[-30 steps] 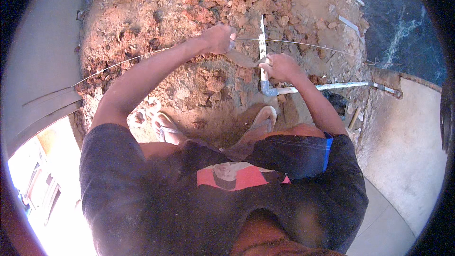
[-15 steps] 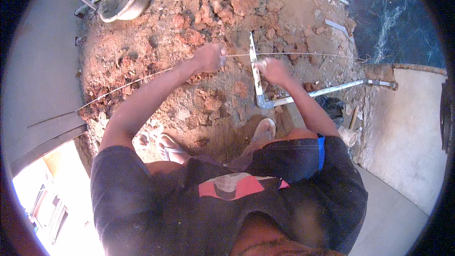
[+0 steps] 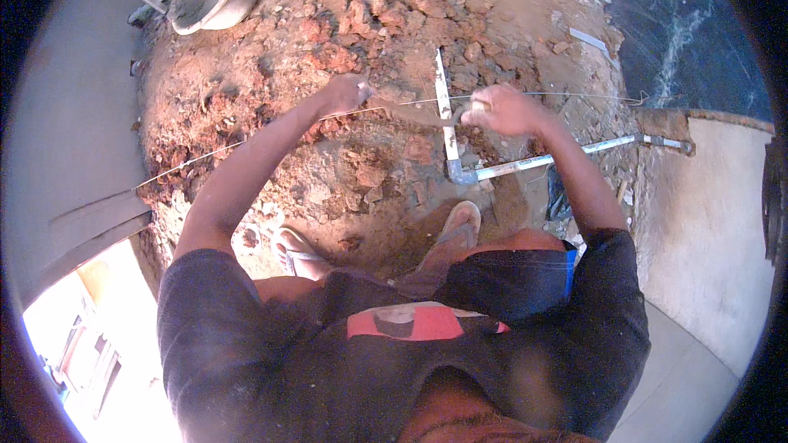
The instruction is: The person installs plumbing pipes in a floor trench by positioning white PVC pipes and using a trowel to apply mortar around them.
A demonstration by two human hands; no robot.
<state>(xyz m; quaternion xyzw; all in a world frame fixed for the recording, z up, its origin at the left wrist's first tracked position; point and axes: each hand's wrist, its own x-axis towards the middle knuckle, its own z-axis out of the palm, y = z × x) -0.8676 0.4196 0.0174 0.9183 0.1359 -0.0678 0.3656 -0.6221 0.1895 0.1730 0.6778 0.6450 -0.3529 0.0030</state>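
Observation:
A thin pale string [image 3: 197, 157] stretches from the wall on the left, past both hands, to the dark slab at the right. My left hand [image 3: 348, 92] is closed beside the string; whatever its fingers hold is too small to tell. In my right hand [image 3: 510, 111] is a light handle, gripped just right of the upright pipe. A trowel [image 3: 419, 116], its brown, dirt-coated blade pointing left, extends from that hand across the pipe. The white pipe [image 3: 443, 86] rises from a grey elbow [image 3: 460, 172], where another white pipe [image 3: 525, 166] runs off right.
Broken reddish soil and rubble [image 3: 353, 25] cover the ground ahead. A mud-caked basin [image 3: 238, 4] stands at the far left. At the right are a dark marbled slab [image 3: 689, 41] and a pale low wall [image 3: 714, 205]. My sandalled feet [image 3: 461, 226] rest near the pipe elbow.
My right hand has moved right, off the upright pipe, and the trowel blade now shows between the hands. My left hand has shifted slightly left along the string.

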